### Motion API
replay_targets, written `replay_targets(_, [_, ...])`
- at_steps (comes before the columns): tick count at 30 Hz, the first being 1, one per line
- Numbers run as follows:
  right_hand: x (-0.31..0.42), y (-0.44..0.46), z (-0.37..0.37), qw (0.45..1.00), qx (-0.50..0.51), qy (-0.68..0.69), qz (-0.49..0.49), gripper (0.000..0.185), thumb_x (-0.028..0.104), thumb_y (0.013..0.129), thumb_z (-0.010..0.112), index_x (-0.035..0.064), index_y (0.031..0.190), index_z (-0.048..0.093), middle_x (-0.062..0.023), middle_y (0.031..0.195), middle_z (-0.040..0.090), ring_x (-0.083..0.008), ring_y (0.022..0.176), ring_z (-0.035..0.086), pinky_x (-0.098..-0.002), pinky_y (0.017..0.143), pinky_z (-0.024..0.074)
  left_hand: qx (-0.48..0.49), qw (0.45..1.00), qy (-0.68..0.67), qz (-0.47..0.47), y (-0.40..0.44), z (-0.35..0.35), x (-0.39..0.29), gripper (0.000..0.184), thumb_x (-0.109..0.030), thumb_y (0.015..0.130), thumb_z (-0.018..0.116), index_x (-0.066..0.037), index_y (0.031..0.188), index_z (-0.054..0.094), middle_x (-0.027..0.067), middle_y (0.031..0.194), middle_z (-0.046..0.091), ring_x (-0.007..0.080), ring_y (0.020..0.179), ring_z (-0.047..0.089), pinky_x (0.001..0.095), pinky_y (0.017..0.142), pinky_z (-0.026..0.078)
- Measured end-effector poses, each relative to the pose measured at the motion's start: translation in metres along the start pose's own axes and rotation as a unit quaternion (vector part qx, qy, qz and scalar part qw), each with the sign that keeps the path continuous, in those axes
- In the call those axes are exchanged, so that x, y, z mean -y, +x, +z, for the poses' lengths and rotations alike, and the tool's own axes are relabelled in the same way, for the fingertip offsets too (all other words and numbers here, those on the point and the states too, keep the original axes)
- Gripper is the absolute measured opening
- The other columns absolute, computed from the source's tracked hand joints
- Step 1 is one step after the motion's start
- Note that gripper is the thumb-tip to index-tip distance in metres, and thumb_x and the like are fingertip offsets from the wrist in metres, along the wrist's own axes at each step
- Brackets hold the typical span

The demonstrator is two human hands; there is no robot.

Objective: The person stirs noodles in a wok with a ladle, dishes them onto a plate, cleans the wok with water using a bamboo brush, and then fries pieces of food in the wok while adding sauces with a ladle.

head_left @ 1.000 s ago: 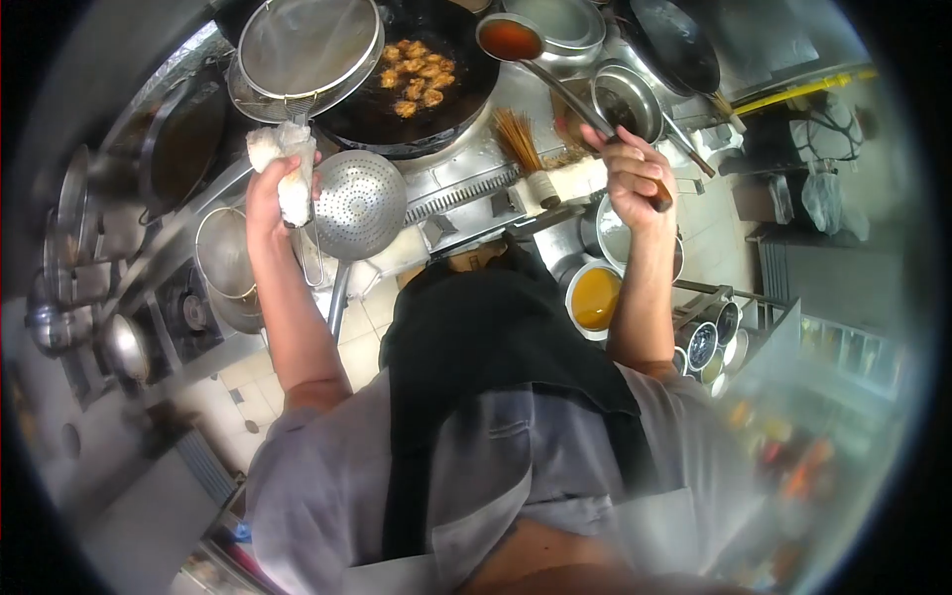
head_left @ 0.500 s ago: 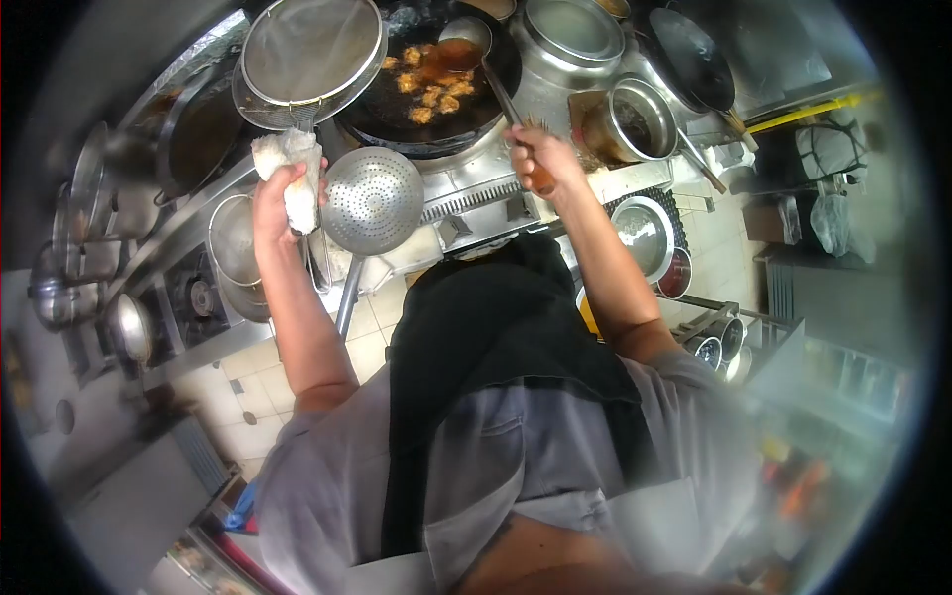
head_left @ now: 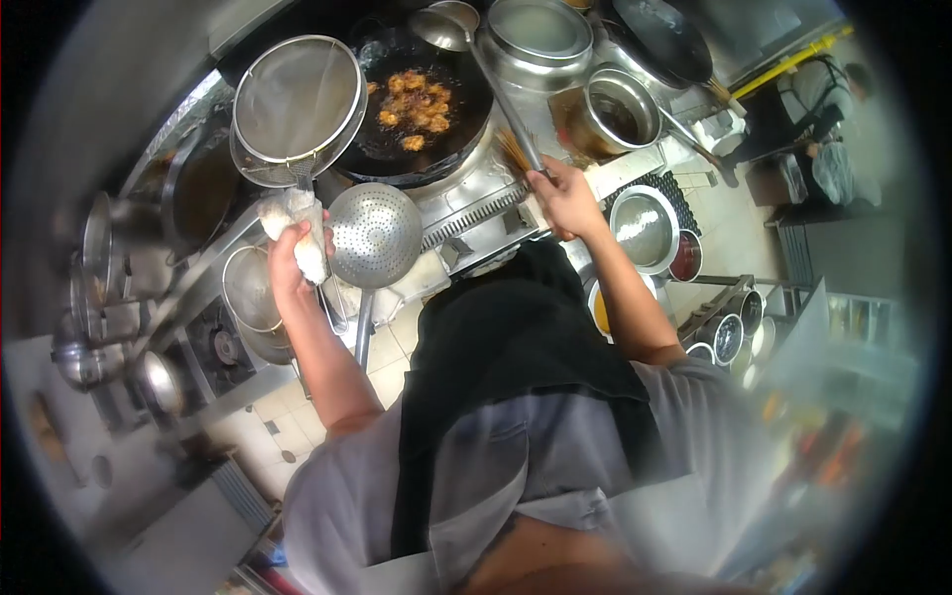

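Observation:
My left hand (head_left: 288, 260) is closed around a bunched white cloth (head_left: 296, 230). The cloth lies against the handle end of a round wire-mesh strainer (head_left: 300, 97); whether it wraps that handle I cannot tell. My right hand (head_left: 567, 201) grips a long-handled metal ladle (head_left: 444, 24), its bowl at the wok's far rim. Between them is a black wok (head_left: 466, 124) with dark liquid and browned fried pieces (head_left: 414, 102) clustered in it. A perforated skimmer (head_left: 375, 235) lies just right of my left hand. A bamboo brush (head_left: 514, 149) shows beside the ladle's handle.
Right of the wok stand a lidded-looking metal pot (head_left: 540, 35), a saucepan (head_left: 622, 107) and another dark wok (head_left: 662, 42). A metal bowl (head_left: 645, 230) is near my right forearm. Burners (head_left: 223, 345) and hanging pans line the left. Another person (head_left: 828, 104) stands far right.
The ladle has lifted from among the fried pieces to the wok's far rim, and reddish liquid no longer shows in it. The pieces sit closer together. The whole view has shifted and turned slightly.

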State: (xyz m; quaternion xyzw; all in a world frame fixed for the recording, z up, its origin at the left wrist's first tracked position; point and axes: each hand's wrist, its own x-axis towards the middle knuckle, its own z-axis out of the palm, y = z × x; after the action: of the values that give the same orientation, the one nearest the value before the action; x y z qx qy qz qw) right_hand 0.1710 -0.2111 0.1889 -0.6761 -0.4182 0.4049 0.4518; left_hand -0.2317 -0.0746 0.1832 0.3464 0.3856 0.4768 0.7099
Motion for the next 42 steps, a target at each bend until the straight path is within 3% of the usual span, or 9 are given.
replay_targets(6, [-0.019, -0.035, -0.067, 0.977, -0.045, 0.198, 0.063, 0.029, 0.018, 0.1, 0.056, 0.003, 0.124, 0.056, 0.0008, 0.058, 0.049, -0.008, 0.036, 0.042, -0.0244, 0.032, 0.0324, 0.009, 1.0, 0.002, -0.017, 0.002, -0.002, 0.008, 0.041, -0.012, 0.081, 0.06, 0.008, 0.117, 0.055, 0.021, 0.097, 0.065, 0.0256, 0.063, 0.061, 0.0353, 0.049, 0.05])
replay_targets(10, [-0.028, -0.057, -0.104, 0.962, -0.105, 0.241, 0.068, 0.022, 0.02, 0.1, 0.055, 0.0043, 0.116, 0.058, 0.0001, 0.06, 0.049, -0.0085, 0.036, 0.042, -0.0251, 0.031, 0.0353, 0.013, 1.0, 0.024, 0.0, 0.0, 0.004, 0.01, 0.042, -0.013, 0.082, 0.06, 0.008, 0.119, 0.054, 0.0209, 0.098, 0.064, 0.0257, 0.064, 0.06, 0.0349, 0.05, 0.05])
replay_targets(21, [-0.068, -0.046, -0.146, 0.947, -0.227, 0.146, 0.172, 0.022, 0.02, 0.098, 0.056, 0.0006, 0.089, 0.058, -0.0031, 0.062, 0.054, -0.0109, 0.04, 0.047, -0.0281, 0.031, 0.0392, 0.009, 0.999, 0.044, -0.005, 0.002, 0.02, 0.02, 0.046, -0.015, 0.082, 0.06, 0.009, 0.121, 0.052, 0.0203, 0.102, 0.063, 0.0254, 0.069, 0.06, 0.0348, 0.051, 0.05])
replay_targets(30, [-0.089, 0.01, -0.155, 0.934, -0.209, 0.199, 0.211, 0.023, 0.019, 0.095, 0.055, -0.0015, 0.085, 0.058, -0.0029, 0.057, 0.054, -0.0115, 0.04, 0.047, -0.0289, 0.034, 0.0373, 0.029, 0.998, 0.045, -0.035, 0.012, 0.018, 0.03, 0.047, -0.016, 0.082, 0.06, 0.007, 0.123, 0.051, 0.0199, 0.103, 0.062, 0.0251, 0.069, 0.06, 0.0344, 0.05, 0.049])
replay_targets(32, [-0.093, 0.019, -0.167, 0.879, -0.123, 0.41, 0.21, 0.021, 0.016, 0.097, 0.052, -0.0036, 0.092, 0.057, 0.0007, 0.056, 0.05, -0.0085, 0.042, 0.046, -0.0269, 0.035, 0.0377, 0.022, 0.998, 0.031, -0.047, 0.016, 0.017, 0.032, 0.048, -0.016, 0.082, 0.06, 0.005, 0.123, 0.05, 0.0198, 0.104, 0.062, 0.0255, 0.069, 0.06, 0.0342, 0.051, 0.049])
replay_targets(34, [-0.072, 0.013, -0.173, 0.843, -0.146, 0.458, 0.242, 0.023, 0.013, 0.099, 0.048, -0.0087, 0.102, 0.053, 0.0036, 0.057, 0.046, -0.0057, 0.042, 0.044, -0.0224, 0.035, 0.0363, 0.024, 0.998, 0.041, -0.043, 0.015, 0.023, 0.031, 0.048, -0.015, 0.081, 0.06, 0.005, 0.124, 0.05, 0.0198, 0.104, 0.062, 0.0256, 0.069, 0.059, 0.0344, 0.05, 0.048])
replay_targets(36, [-0.081, 0.016, -0.189, 0.722, -0.055, 0.652, 0.225, 0.025, 0.013, 0.101, 0.04, -0.0098, 0.1, 0.05, 0.0036, 0.058, 0.044, -0.0051, 0.044, 0.047, -0.019, 0.036, 0.0371, 0.025, 0.998, 0.049, -0.039, 0.013, 0.028, 0.031, 0.048, -0.015, 0.081, 0.06, 0.005, 0.124, 0.05, 0.0198, 0.104, 0.062, 0.0258, 0.069, 0.059, 0.0346, 0.05, 0.048])
replay_targets(40, [-0.082, 0.007, -0.193, 0.612, -0.042, 0.77, 0.175, 0.031, 0.011, 0.1, 0.039, -0.0177, 0.112, 0.041, 0.0027, 0.059, 0.043, -0.0056, 0.042, 0.046, -0.0187, 0.034, 0.0384, 0.023, 0.997, 0.051, -0.044, 0.016, 0.029, 0.033, 0.05, -0.015, 0.081, 0.06, 0.003, 0.126, 0.05, 0.0198, 0.103, 0.062, 0.0256, 0.068, 0.059, 0.0346, 0.051, 0.048])
replay_targets(42, [-0.081, 0.001, -0.191, 0.603, -0.04, 0.78, 0.163, 0.033, 0.01, 0.1, 0.039, -0.0193, 0.115, 0.038, 0.0019, 0.06, 0.043, -0.0064, 0.042, 0.046, -0.02, 0.034, 0.04, 0.032, 0.997, 0.047, -0.048, 0.018, 0.027, 0.034, 0.05, -0.015, 0.081, 0.059, 0.003, 0.126, 0.05, 0.0199, 0.103, 0.062, 0.0255, 0.068, 0.058, 0.0346, 0.051, 0.047])
